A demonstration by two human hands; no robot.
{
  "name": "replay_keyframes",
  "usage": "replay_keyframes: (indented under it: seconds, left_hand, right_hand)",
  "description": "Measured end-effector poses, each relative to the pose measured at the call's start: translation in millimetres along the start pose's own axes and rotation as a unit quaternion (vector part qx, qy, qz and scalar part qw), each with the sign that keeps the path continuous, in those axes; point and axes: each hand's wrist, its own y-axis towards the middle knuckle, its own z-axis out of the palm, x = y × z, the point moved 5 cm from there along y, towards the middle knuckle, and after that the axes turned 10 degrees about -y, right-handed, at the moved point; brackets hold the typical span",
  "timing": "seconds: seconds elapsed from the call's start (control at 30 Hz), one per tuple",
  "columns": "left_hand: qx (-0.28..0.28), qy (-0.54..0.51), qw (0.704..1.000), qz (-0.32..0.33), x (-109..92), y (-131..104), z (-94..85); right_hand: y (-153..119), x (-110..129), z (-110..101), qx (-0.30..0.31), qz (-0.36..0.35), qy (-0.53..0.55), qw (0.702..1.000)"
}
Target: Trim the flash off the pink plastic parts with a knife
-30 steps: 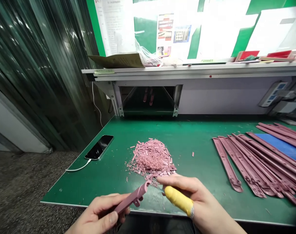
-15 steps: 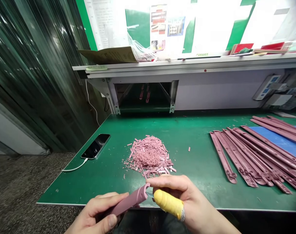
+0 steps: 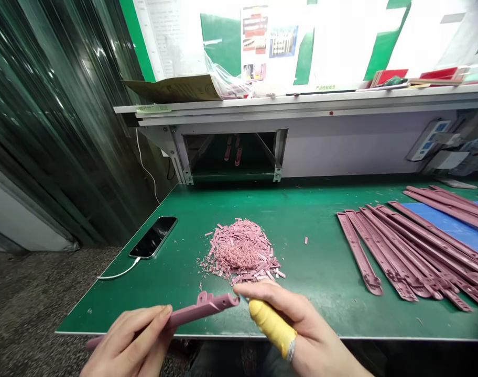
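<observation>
My left hand point(image 3: 131, 340) is closed around a long dusky-pink plastic strip point(image 3: 202, 310), whose far end points right and shows a small raised lug and a hole. Its other end sticks out behind the hand at lower left. Opposite it, my right hand point(image 3: 297, 324), with a yellow wrap point(image 3: 272, 324) over the thumb, pinches a small thin blade point(image 3: 245, 299). Only the blade's tip shows; the fingers hide the rest. That tip is at or very near the strip's end; I cannot tell whether they touch. Beyond the hands lies a heap of pink shavings and offcuts point(image 3: 241, 251).
Several similar pink strips point(image 3: 404, 251) lie piled at the right, partly on a blue sheet point(image 3: 447, 225). A phone point(image 3: 154, 236) with a white cable rests near the green table's left edge. Behind is a conveyor opening point(image 3: 231, 167) under a shelf point(image 3: 302, 102).
My left hand has moved left along the strip and turned it, so its lug now shows on top and it lies flatter. My right hand has stayed nearly in place.
</observation>
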Motion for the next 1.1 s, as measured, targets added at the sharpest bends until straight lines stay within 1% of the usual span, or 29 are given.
replay_keyframes:
  seconds: [0.13,0.2,0.3,0.4,0.47,0.53,0.6,0.67,0.73,0.8,0.87,0.9,0.93,0.97,1.0,1.03,1.07,1.1]
  left_hand:
    - [-0.001,0.100,0.990,0.102,8.3,-0.3,-12.3]
    - [0.015,0.121,0.982,0.145,10.9,-0.1,-16.4]
    - [0.027,0.121,0.977,0.176,13.3,0.3,-20.1]
    - [0.016,0.120,0.978,0.172,14.4,1.4,-21.6]
    - [0.014,0.121,0.976,0.180,13.6,1.4,-21.0]
    - [0.017,0.125,0.973,0.195,13.2,0.2,-20.5]
    - [0.018,0.132,0.970,0.204,15.6,-2.0,-21.6]
    - [0.015,0.140,0.968,0.206,21.2,-3.9,-24.3]
    - [0.017,0.148,0.965,0.217,26.9,-4.9,-26.6]
    - [0.026,0.146,0.960,0.236,29.2,-4.4,-26.7]
    - [0.046,0.126,0.962,0.238,26.1,-2.8,-22.5]
    - [0.049,0.104,0.968,0.222,22.2,-1.5,-19.4]
    - [0.043,0.073,0.979,0.185,17.7,0.6,-16.0]
    - [0.027,0.036,0.991,0.125,13.2,3.0,-12.5]
    - [0.007,-0.008,0.999,0.040,9.6,5.2,-8.1]
    - [-0.019,-0.060,0.996,-0.069,7.6,6.3,-2.9]
    - [-0.036,-0.114,0.975,-0.187,6.3,5.5,4.7]
    - [-0.051,-0.174,0.937,-0.300,4.5,3.3,14.0]
  right_hand:
    - [-2.4,-8.6,2.7,0.061,0.118,0.057,0.989]
    - [-2.5,-12.9,3.9,0.078,0.152,0.086,0.982]
    - [-0.8,-13.7,3.4,0.082,0.146,0.101,0.981]
    - [0.1,-16.3,4.2,0.087,0.141,0.130,0.977]
    - [-0.4,-22.2,8.7,0.109,0.156,0.197,0.962]
    - [-0.9,-28.5,14.3,0.130,0.170,0.270,0.939]
    - [-1.3,-32.9,17.9,0.139,0.178,0.305,0.925]
    - [-2.0,-33.7,19.0,0.141,0.182,0.290,0.929]
    - [-2.3,-30.0,16.0,0.127,0.172,0.235,0.948]
    - [-1.3,-23.0,9.2,0.101,0.142,0.152,0.973]
    - [1.4,-15.0,0.8,0.076,0.092,0.059,0.991]
    - [3.2,-12.1,-3.6,0.062,0.066,0.012,0.996]
    - [5.3,-10.4,-8.2,0.046,0.042,-0.030,0.998]
    - [7.5,-10.3,-12.6,0.030,0.024,-0.064,0.997]
    - [9.7,-12.2,-16.5,0.018,0.016,-0.081,0.996]
    - [11.7,-16.0,-19.3,0.013,0.018,-0.079,0.997]
    - [13.5,-21.2,-20.8,0.015,0.026,-0.061,0.998]
    - [14.8,-27.2,-21.3,0.021,0.036,-0.037,0.998]
